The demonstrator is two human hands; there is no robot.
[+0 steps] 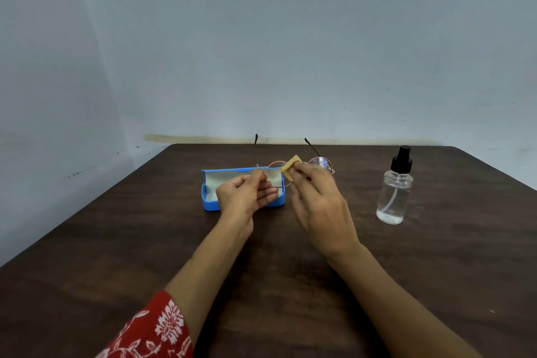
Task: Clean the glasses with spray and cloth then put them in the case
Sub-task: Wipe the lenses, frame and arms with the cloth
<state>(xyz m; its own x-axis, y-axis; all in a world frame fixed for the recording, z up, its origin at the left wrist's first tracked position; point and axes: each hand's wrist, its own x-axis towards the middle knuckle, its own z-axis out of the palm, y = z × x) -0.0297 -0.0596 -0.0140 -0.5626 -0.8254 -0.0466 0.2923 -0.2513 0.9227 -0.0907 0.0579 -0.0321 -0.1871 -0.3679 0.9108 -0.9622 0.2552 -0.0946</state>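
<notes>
Glasses (319,162) held up off the table (116,241), between both hands, arms pointing away twd wall. L hand (247,195) pinches frame at its left hinge, fingers curled; R hand (316,200) pinches yellow cloth (291,166) onto the left lens, near the bridge. Blue case (210,203) lies open on table just behind L hand; spray bottle (395,195) upright, well apart to the R.
</notes>
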